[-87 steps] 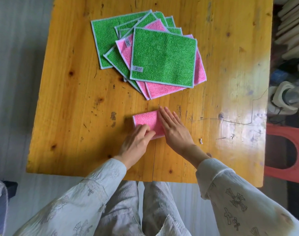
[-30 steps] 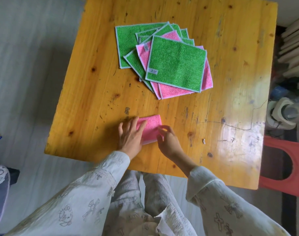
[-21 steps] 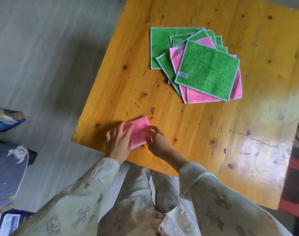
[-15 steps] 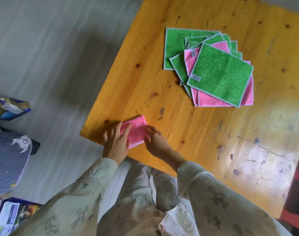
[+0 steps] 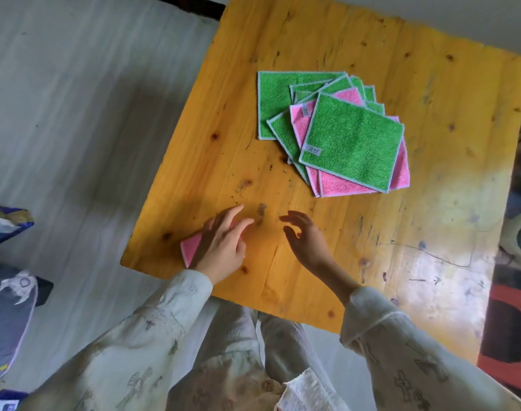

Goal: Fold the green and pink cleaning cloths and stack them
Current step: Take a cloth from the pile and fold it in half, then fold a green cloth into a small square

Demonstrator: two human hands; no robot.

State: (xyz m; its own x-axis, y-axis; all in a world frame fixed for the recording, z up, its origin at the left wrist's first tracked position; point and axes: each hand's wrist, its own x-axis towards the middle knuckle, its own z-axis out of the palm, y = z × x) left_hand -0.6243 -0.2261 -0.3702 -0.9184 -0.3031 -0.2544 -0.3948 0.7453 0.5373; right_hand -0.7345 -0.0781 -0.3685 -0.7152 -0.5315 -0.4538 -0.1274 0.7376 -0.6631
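Note:
A folded pink cloth (image 5: 191, 248) lies near the front left corner of the yellow wooden table (image 5: 372, 54). My left hand (image 5: 223, 244) lies over it with fingers stretched out and covers most of it. My right hand (image 5: 305, 237) hovers a little to the right of it, fingers loosely spread, holding nothing. Farther back lies a fanned heap of several flat cloths: a green cloth (image 5: 352, 142) on top, pink cloths (image 5: 342, 185) and more green cloths (image 5: 275, 96) beneath.
The table's left edge and front edge run close to the folded cloth. Grey floor (image 5: 75, 114) lies to the left, with bags (image 5: 7, 315) at the far left. A red stool (image 5: 508, 330) stands at the right. Bare wood lies between my hands and the heap.
The folded pink cloth has slid left to the table's front left corner. My right hand has let go of it and lifted away to the right. My left hand stays on it.

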